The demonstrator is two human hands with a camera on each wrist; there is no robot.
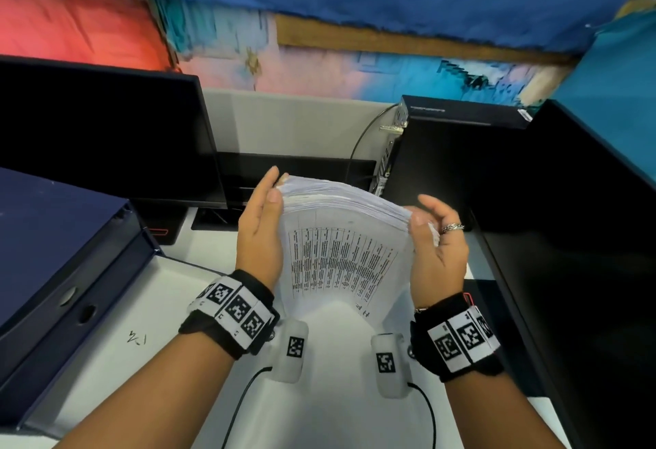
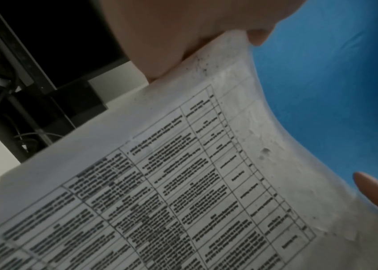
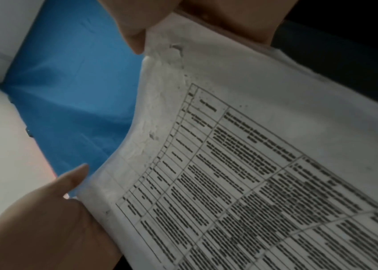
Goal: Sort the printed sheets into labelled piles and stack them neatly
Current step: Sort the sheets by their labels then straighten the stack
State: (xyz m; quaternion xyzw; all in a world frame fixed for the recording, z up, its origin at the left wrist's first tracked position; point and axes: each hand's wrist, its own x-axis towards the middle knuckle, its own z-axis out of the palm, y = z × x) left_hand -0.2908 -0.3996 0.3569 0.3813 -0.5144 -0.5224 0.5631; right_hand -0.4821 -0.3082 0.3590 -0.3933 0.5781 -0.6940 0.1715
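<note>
Wristbands (image 1: 230, 310) with black-and-white markers filled the lower frame, nearest the camera. Above them, at centre frame, a thick stack of printed sheets (image 1: 340, 257) stood raised over the white table (image 1: 117, 328), bowed, a table of text on its near face. Left hand (image 1: 261, 232) pressed flat against the stack's left edge, fingers straight. Right hand (image 1: 436, 249), ringed, held the right edge with curled fingers. Blue binders (image 1: 60, 271) lay at the left, a dark monitor (image 1: 106, 129) upper left, a black box (image 1: 451, 150) at the right.
</note>
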